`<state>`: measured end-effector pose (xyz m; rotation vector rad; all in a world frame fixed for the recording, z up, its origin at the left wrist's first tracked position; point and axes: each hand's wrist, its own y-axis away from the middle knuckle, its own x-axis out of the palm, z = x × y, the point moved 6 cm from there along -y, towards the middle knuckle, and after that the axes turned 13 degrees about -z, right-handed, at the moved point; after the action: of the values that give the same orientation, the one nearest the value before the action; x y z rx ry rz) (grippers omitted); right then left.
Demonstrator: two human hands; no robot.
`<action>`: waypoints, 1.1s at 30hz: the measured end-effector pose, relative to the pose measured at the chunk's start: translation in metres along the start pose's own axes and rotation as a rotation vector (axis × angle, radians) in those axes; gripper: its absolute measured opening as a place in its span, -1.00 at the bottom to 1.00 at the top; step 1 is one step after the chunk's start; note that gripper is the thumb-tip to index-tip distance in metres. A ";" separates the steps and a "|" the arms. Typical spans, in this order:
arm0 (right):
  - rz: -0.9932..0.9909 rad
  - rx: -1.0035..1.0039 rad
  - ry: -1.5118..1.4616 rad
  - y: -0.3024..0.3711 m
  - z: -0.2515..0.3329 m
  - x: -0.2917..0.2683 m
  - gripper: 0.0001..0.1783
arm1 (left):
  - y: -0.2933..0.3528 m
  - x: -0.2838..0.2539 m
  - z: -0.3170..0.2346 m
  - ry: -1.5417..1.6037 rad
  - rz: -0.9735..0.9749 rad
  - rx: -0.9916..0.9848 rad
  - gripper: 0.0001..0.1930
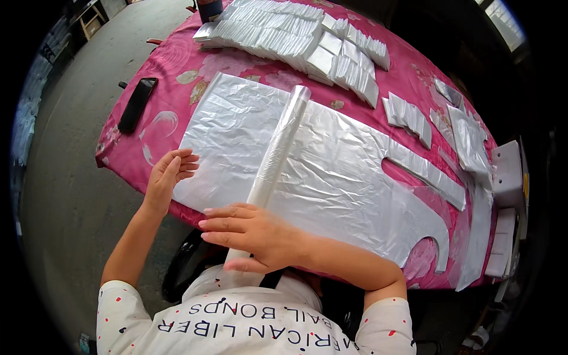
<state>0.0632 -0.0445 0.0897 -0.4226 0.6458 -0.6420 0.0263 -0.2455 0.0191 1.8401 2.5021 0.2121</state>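
Roll position: the silvery film roll (278, 145) lies slantwise on the spread plastic sheet (343, 171), its near end overhanging the desk (121, 157) toward the person's lap.
Left grip: left hand (165, 177) hovers or rests by the sheet's left border, fingers loosely parted, clasping nothing; contact cannot be told from here.
Right grip: right hand (260, 234) lies across the roll's near end, fingers extended and spread, not wrapped round; pressure cannot be judged.
Roll handling (judgement): flat, even contact along the length should serve better than force at the near end, where the roll could skew.
Sheet handling (judgement): thin film, creasing readily; light fingertips on the left border would keep it square, and smoothing outward from the roll should ease wrinkles.
Strap end (judgement): strap-like strips (429, 177) beside rounded cut-outs at right look easiest to snag or fold under.
Desk cloth: pink floral cloth (171, 65), visible around the sheet.
Far side: dense rows of folded packets (278, 32); a smaller packet group (408, 118) nearer.
Left corner: black phone (138, 105).
Right edge: white boxes (507, 174).
Room: grey floor (77, 118); bright window (503, 23) upper right, dark surroundings.
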 end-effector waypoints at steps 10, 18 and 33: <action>0.071 0.014 0.679 -0.040 -0.105 -0.008 -0.48 | 0.083 -0.054 0.019 -0.132 -0.127 -0.026 -0.69; -0.302 0.236 0.731 -0.095 -0.133 0.046 -0.35 | 0.089 -0.021 0.003 -0.970 -0.148 0.200 -0.17; -0.803 0.625 -1.150 -0.050 -0.072 -0.031 -0.26 | 0.129 0.074 0.005 0.629 0.651 -0.688 -0.12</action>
<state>-0.0250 -0.0718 0.0775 -0.3743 -0.8651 -1.1457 0.1269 -0.1364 0.0351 2.3489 1.5537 1.6280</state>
